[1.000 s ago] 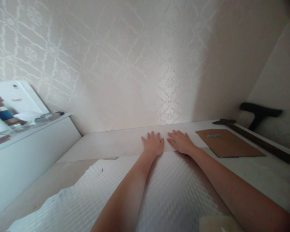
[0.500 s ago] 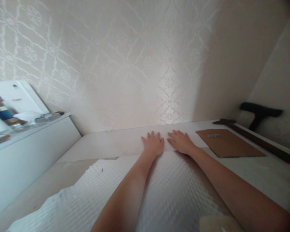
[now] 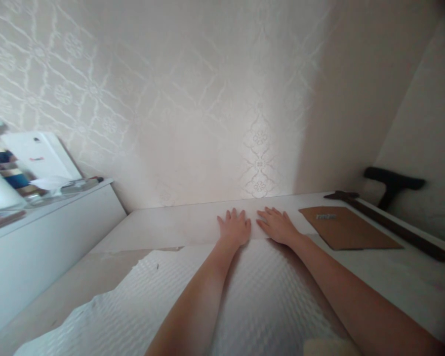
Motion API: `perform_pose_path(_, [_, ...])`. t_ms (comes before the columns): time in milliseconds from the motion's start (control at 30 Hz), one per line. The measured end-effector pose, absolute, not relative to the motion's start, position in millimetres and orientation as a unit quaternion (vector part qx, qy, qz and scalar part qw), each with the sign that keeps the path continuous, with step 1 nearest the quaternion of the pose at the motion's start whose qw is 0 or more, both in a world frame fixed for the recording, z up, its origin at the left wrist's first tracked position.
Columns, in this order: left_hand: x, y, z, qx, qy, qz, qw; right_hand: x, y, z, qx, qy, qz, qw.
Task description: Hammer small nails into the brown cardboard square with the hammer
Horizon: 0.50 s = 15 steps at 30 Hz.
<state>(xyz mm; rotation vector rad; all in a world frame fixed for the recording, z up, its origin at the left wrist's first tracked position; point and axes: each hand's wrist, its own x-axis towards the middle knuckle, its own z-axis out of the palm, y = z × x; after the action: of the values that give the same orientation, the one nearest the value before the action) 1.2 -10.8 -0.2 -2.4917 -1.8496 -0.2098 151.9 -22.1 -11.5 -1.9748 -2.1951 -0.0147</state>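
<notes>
Both my hands lie palm down on a white board [image 3: 151,228] that runs along the foot of the wall. My left hand [image 3: 234,228] has its fingers spread and holds nothing. Beside it, a short gap to the right, my right hand [image 3: 277,225] rests with its fingers stretched out and apart. Under my forearms spreads a white textured sheet [image 3: 144,306] with a ragged left edge; its far edge reaches to my wrists. A small dark speck [image 3: 157,266] is on the sheet.
To the right lies a brown cardboard piece [image 3: 351,230] with a small silvery item [image 3: 326,216] on it. Past it are a long dark hammer-like tool [image 3: 396,225] and a black T-shaped handle [image 3: 392,182]. A white cabinet [image 3: 55,237] at left carries a white box [image 3: 42,155] and clutter.
The view has tilted up slightly, so everything sits a little lower in the picture. My hands remain flat on the board in nearly the same place.
</notes>
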Motion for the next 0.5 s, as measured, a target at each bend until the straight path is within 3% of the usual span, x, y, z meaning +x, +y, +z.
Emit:
perform_pose_path(333, [-13.0, -52.9, 15.7, -0.813, -0.568, -0.126, 0.000, 156.4, -67.2, -5.4, -0.618, -0.777, 0.015, 0.116])
perform_pose_path(500, [-58.6, -155.7, 66.3, -0.789, -0.500, -0.356, 0.015, 188.8, -174.4, 22.4, -0.538, -0.788, 0.068, 0.292])
